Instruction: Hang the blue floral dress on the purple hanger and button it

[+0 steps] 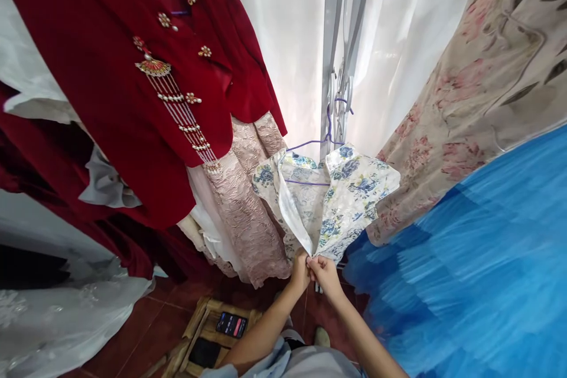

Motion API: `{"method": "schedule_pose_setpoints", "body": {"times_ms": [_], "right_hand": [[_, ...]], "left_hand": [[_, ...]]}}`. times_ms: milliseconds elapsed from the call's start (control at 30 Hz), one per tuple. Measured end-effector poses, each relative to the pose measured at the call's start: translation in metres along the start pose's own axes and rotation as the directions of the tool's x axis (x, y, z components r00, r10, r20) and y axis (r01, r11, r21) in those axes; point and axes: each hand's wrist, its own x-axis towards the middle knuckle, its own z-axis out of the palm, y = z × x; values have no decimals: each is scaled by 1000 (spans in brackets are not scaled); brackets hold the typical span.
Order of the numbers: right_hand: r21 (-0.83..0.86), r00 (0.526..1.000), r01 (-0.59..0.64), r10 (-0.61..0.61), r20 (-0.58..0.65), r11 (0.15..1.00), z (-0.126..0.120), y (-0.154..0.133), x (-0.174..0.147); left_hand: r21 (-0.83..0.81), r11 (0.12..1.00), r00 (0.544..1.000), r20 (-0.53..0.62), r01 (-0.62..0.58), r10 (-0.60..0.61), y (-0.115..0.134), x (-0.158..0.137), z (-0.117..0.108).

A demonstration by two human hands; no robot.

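A white blouse with blue flowers (354, 189) hangs on a purple wire hanger (310, 144), its front parted in a V. At the bottom of that V, my left hand (300, 271) pinches one front edge. My right hand (325, 274) is closed on the other front edge, right beside it, fingertips touching or nearly so. What fastener, if any, lies between the fingers is too small to make out. The hanger's hook goes up to white rings (341, 91) by a grey metal post.
On the left hang a dark red jacket (177, 100) with a beaded brooch and a pink brocade skirt (248, 212). A floral dress (443, 112) and blue tulle (465, 260) hang on the right. Below, a phone (231, 325) lies on a wooden stool (195, 322).
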Motion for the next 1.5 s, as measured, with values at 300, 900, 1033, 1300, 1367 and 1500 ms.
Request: {"method": "schedule_pose_setpoints", "body": {"times_ms": [300, 900, 1033, 1300, 1367, 1500], "right_hand": [[80, 984, 171, -167, -54, 982, 6, -139, 48], [200, 841, 538, -505, -196, 818, 17, -264, 72], [161, 830, 550, -516, -210, 819, 20, -245, 63], [42, 782, 609, -590, -203, 792, 15, -240, 55], [9, 775, 614, -600, -200, 789, 7, -245, 57], [-46, 775, 595, -588, -231, 802, -5, -233, 73]], "left_hand": [[326, 893, 943, -15, -310, 332, -20, -3, 6], [317, 745, 780, -26, -587, 625, 58, 42, -49], [413, 400, 399, -93, -818, 912, 190, 70, -78], [380, 236, 434, 605, -894, 668, 331, 111, -72], [361, 207, 401, 623, -909, 672, 332, 113, -65], [342, 138, 330, 604, -930, 725, 340, 116, -56]]}}
